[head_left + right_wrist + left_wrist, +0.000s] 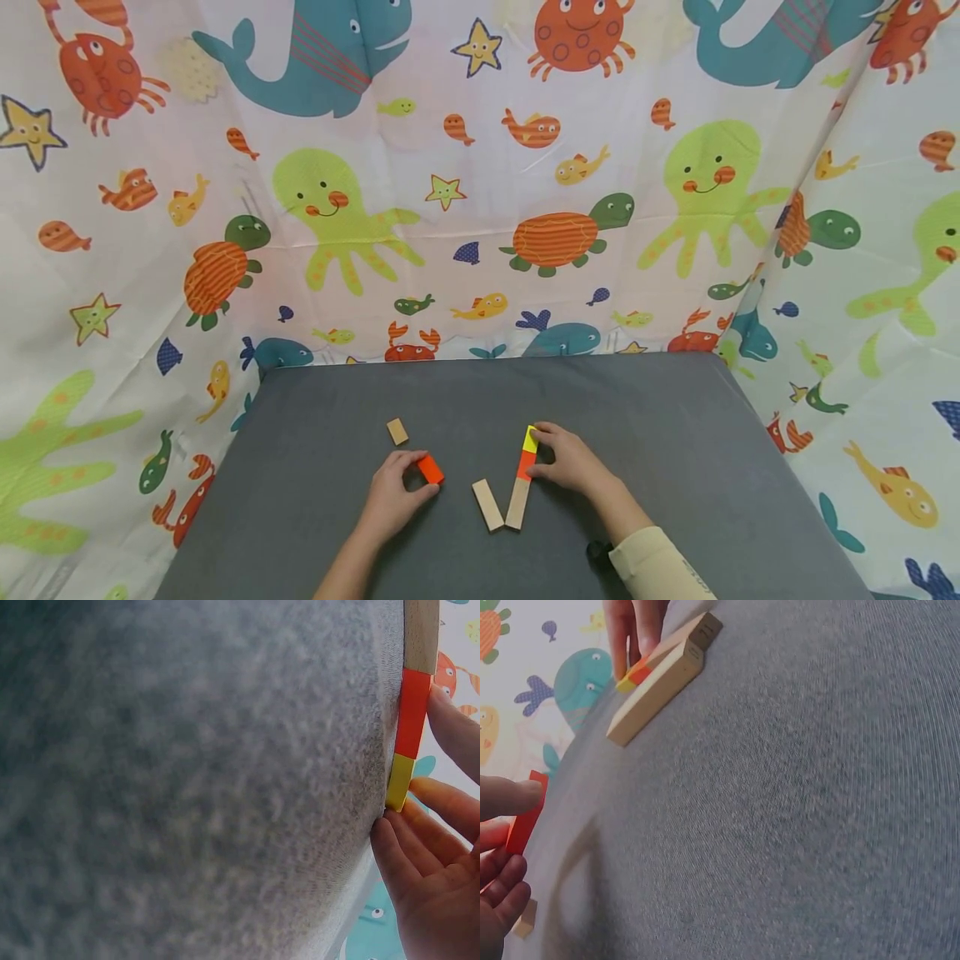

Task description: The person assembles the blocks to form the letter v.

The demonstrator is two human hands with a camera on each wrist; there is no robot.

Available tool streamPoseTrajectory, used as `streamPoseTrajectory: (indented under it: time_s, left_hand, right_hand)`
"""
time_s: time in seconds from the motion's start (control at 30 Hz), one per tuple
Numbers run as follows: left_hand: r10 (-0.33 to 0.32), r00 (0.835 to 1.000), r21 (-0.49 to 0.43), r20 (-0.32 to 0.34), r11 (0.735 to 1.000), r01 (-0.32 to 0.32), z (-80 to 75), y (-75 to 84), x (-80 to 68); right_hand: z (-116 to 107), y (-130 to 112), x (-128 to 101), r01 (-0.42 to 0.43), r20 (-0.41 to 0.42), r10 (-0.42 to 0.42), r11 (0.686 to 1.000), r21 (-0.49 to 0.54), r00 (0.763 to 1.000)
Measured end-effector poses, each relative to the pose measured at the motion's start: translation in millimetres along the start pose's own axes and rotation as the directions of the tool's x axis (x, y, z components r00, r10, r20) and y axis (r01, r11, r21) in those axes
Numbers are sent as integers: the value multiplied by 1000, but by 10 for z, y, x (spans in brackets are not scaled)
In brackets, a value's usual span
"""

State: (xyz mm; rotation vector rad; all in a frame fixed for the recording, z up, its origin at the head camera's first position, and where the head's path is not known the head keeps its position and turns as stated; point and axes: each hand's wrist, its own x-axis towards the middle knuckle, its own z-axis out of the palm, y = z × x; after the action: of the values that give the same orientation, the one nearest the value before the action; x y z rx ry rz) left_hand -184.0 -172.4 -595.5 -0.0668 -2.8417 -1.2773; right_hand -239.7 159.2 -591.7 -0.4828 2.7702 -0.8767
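Beige-sleeved right hand [570, 462], fingers apart, is touching a forward-pointing yellow-red-wooden block row [522, 481], while left hand [392, 496] is pinching a red rectangular block [431, 469] leftward.

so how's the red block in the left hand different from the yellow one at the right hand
The left hand pinches the red block, while the right hand touches the yellow block. The red block is apart from the other blocks; the yellow block ends a row, against another red piece. Both are painted, unlike the bare wooden blocks.
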Motion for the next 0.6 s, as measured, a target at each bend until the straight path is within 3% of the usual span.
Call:
streamPoseTrajectory:
  time_s: [0.3,0.6]
  left_hand:
    - [7,1000,-72,4,997,-6,26,37,0]
    - [2,1000,-70,21,998,-1,45,50,25]
  right_hand:
    - [-4,-15,-4,-2,14,2,1000,4,1000]
    - [-29,-60,14,2,8,-2,1000,-23,1000]
